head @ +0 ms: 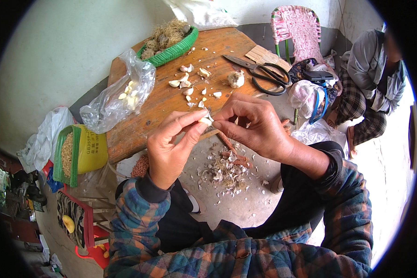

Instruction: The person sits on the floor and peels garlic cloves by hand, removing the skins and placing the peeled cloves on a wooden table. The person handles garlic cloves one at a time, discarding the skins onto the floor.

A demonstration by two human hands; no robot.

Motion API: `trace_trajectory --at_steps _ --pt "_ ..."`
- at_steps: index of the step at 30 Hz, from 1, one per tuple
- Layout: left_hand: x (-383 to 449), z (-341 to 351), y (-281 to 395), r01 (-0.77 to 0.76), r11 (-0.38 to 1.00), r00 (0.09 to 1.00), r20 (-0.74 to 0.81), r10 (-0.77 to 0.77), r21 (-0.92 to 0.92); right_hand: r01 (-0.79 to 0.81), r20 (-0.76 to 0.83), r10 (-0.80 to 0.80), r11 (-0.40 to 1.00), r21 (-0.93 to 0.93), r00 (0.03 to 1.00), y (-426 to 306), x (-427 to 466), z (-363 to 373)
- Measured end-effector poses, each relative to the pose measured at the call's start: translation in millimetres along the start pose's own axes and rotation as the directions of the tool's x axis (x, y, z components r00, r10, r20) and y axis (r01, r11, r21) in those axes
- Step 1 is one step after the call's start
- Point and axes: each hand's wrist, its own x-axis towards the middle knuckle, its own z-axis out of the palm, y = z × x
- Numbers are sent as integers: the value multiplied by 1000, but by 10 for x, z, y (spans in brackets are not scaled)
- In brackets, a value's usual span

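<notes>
Between the thumb and forefinger of my left hand (pixel 175 142) is a pale garlic clove (pixel 205 121), held just in front of the wooden table's near edge. The pinched fingertips of my right hand (pixel 255 125) meet it from the right, at a strip of whitish skin (pixel 209 113). Beyond my hands, unpeeled garlic cloves (pixel 174 83) lie scattered on the wooden table (pixel 160 114), with a garlic bulb (pixel 236 79) to their right. Peeled cloves (pixel 130 95) show inside a clear plastic bag (pixel 104 113) at the table's left side.
Black-handled scissors (pixel 269 74) lie at the table's right edge. A green basket (pixel 173 52) of rooty bulbs stands at the back. Garlic skins (pixel 226 173) and corn cobs (pixel 238 160) litter the floor between my feet. Another person (pixel 368 69) sits at the right, beyond a pink woven chair (pixel 299 31).
</notes>
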Motion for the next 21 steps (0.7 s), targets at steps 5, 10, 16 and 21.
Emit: trace_trajectory --at_steps 5,10,16,21 --pt "7 -20 8 -86 984 995 63 77 154 65 24 -62 990 -126 998 -56 -1 -7" --pt "-11 -5 -4 134 973 989 86 -119 -190 -199 77 187 959 203 979 -89 -25 4" --pt "-18 -30 -39 262 865 965 143 -222 -428 -454 190 413 824 338 891 -118 -4 -53" --pt "-11 -65 -54 235 879 972 116 -205 -416 -520 247 472 833 188 846 -94 46 -146"
